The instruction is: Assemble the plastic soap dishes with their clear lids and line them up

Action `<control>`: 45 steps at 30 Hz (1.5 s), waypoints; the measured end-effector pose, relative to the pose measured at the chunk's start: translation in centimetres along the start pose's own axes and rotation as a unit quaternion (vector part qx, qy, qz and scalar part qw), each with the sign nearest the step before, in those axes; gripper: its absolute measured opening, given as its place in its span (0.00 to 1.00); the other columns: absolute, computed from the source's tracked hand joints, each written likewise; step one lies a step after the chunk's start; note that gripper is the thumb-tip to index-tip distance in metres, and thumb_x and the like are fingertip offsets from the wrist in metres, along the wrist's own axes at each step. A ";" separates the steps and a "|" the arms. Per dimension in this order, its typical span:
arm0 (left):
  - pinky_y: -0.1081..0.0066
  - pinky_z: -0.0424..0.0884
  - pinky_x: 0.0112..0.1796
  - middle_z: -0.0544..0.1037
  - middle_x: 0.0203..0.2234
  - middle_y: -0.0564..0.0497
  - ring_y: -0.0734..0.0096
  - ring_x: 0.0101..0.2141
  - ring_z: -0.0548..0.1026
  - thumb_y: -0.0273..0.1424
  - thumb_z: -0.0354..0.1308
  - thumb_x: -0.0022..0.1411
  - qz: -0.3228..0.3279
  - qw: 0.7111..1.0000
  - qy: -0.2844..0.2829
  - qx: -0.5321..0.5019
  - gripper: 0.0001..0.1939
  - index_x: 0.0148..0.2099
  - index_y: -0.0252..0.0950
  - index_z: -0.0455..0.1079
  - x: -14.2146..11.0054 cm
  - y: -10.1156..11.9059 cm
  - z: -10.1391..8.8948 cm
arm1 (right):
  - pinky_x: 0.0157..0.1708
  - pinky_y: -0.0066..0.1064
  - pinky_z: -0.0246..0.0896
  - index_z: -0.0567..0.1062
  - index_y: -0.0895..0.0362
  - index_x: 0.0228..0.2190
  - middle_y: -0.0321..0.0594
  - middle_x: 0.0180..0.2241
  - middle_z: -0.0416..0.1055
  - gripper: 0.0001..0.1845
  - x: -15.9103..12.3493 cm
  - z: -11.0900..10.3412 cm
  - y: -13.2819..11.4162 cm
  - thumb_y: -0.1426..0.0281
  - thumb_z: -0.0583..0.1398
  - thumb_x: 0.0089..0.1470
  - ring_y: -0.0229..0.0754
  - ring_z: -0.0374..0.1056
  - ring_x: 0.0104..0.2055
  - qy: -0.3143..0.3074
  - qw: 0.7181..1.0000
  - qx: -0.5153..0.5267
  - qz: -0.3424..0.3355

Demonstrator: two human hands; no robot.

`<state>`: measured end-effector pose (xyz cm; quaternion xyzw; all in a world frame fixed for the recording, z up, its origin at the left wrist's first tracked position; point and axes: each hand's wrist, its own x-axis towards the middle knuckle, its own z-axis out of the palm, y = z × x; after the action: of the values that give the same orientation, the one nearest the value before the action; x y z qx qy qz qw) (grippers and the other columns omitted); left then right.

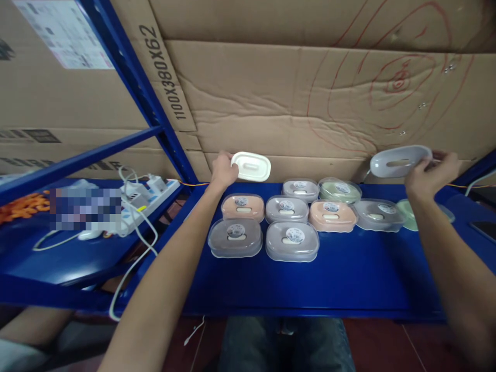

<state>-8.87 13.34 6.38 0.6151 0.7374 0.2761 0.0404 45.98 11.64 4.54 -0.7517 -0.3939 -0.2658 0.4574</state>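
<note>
Under clear lids [306, 243]: slotted trays [343, 219]. Right hand [434, 174]: gray tray [382, 164].

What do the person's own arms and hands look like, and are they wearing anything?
The slim left arm and slim right arm show no sleeves, watches or bracelets. The ungloved left hand and ungloved right hand have no markings I can make out. Some fingers are hidden, so I can't rule out rings.
</note>
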 end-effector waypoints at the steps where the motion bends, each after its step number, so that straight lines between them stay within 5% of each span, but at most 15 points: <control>1: 0.62 0.74 0.61 0.82 0.57 0.37 0.53 0.58 0.80 0.23 0.55 0.65 0.006 1.000 0.020 -0.015 0.30 0.69 0.28 0.68 -0.6 0.0 -0.3 | 0.58 0.47 0.67 0.74 0.65 0.59 0.72 0.57 0.74 0.23 -0.6 -0.6 -1.1 0.79 0.55 0.64 0.56 0.74 0.61 0.042 0.997 0.062 0.017; 4: 0.67 0.78 0.53 0.83 0.54 0.41 0.59 0.52 0.83 0.24 0.52 0.66 0.041 0.986 0.073 -0.142 0.26 0.65 0.31 0.69 -2.8 0.3 -0.4 | 0.55 0.40 0.72 0.73 0.66 0.58 0.69 0.57 0.76 0.23 -3.4 -2.6 -5.2 0.79 0.55 0.63 0.51 0.79 0.57 0.067 0.952 0.298 -0.012; 6: 0.68 0.81 0.45 0.84 0.50 0.42 0.61 0.47 0.84 0.25 0.53 0.66 0.074 0.951 0.084 -0.287 0.22 0.62 0.34 0.70 -4.4 0.8 -0.2 | 0.59 0.43 0.73 0.74 0.64 0.57 0.65 0.58 0.77 0.23 -6.2 -4.0 -8.3 0.74 0.59 0.61 0.53 0.78 0.59 0.039 0.903 0.426 -0.043; 12: 0.68 0.81 0.41 0.84 0.46 0.43 0.61 0.43 0.85 0.42 0.68 0.64 0.208 0.838 0.017 -0.505 0.20 0.54 0.38 0.72 -8.3 3.6 0.9 | 0.66 0.56 0.70 0.77 0.48 0.57 0.48 0.60 0.79 0.23 -15.2 -8.8 -15.7 0.60 0.66 0.61 0.56 0.75 0.64 -0.229 0.796 0.561 0.020; 15: 0.66 0.81 0.46 0.85 0.46 0.43 0.61 0.45 0.85 0.42 0.68 0.64 0.209 0.834 0.004 -0.510 0.18 0.51 0.38 0.74 -9.8 4.5 1.5 | 0.67 0.56 0.70 0.76 0.46 0.55 0.44 0.60 0.78 0.24 -17.3 -10.4 -16.7 0.57 0.68 0.58 0.55 0.75 0.64 -0.306 0.748 0.587 0.044; 19: 0.68 0.80 0.38 0.85 0.40 0.47 0.64 0.37 0.85 0.41 0.68 0.64 0.172 0.867 0.011 -0.468 0.14 0.46 0.39 0.76 -10.8 4.8 2.0 | 0.61 0.52 0.74 0.73 0.45 0.52 0.42 0.57 0.78 0.23 -17.8 -10.4 -15.8 0.59 0.69 0.56 0.53 0.76 0.61 -0.373 0.704 0.602 0.058; 26: 0.70 0.78 0.38 0.84 0.34 0.48 0.66 0.37 0.84 0.43 0.68 0.67 0.167 0.850 0.014 -0.500 0.15 0.39 0.39 0.71 -11.6 5.2 2.8 | 0.53 0.51 0.76 0.72 0.42 0.53 0.38 0.56 0.80 0.21 -17.9 -9.5 -14.7 0.61 0.65 0.58 0.53 0.78 0.56 -0.425 0.669 0.605 0.082; 31: 0.74 0.66 0.26 0.76 0.26 0.55 0.72 0.27 0.75 0.46 0.68 0.68 0.163 0.863 0.029 -0.477 0.19 0.36 0.42 0.65 -12.6 6.0 2.3 | 0.60 0.54 0.74 0.75 0.43 0.51 0.37 0.60 0.78 0.16 -18.1 -10.0 -15.4 0.59 0.63 0.61 0.53 0.75 0.63 -0.433 0.633 0.629 0.127; 34: 0.73 0.64 0.25 0.72 0.25 0.56 0.73 0.25 0.71 0.49 0.67 0.68 0.145 0.862 0.048 -0.483 0.21 0.36 0.42 0.64 -12.4 5.9 1.5 | 0.66 0.56 0.71 0.77 0.43 0.50 0.38 0.60 0.79 0.18 -18.1 -9.9 -15.6 0.55 0.67 0.60 0.54 0.74 0.64 -0.416 0.634 0.635 0.150; 41: 0.69 0.73 0.40 0.73 0.32 0.54 0.69 0.36 0.74 0.52 0.68 0.67 0.076 0.810 0.253 -0.524 0.23 0.39 0.39 0.67 -9.7 4.0 0.6 | 0.61 0.52 0.75 0.79 0.46 0.44 0.40 0.51 0.82 0.17 -15.2 -9.1 -14.2 0.52 0.72 0.58 0.53 0.78 0.59 -0.264 0.675 0.670 0.159; 43: 0.69 0.73 0.41 0.73 0.33 0.54 0.69 0.37 0.75 0.51 0.70 0.65 0.055 0.791 0.231 -0.564 0.23 0.39 0.39 0.67 -10.1 4.5 0.6 | 0.60 0.49 0.75 0.79 0.49 0.41 0.41 0.49 0.82 0.17 -15.0 -8.9 -14.2 0.51 0.70 0.61 0.52 0.77 0.59 -0.244 0.674 0.682 0.147; 45: 0.69 0.74 0.39 0.74 0.32 0.54 0.67 0.36 0.76 0.49 0.72 0.63 0.022 0.776 0.132 -0.616 0.23 0.40 0.39 0.67 -11.3 5.5 0.8 | 0.57 0.47 0.76 0.79 0.50 0.42 0.42 0.46 0.82 0.19 -15.5 -8.8 -14.4 0.48 0.67 0.64 0.51 0.77 0.57 -0.252 0.675 0.682 0.124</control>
<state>-0.94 3.62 5.07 0.4324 0.3942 0.7506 0.3072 25.06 2.24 3.50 -0.3116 -0.4690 0.3351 0.7554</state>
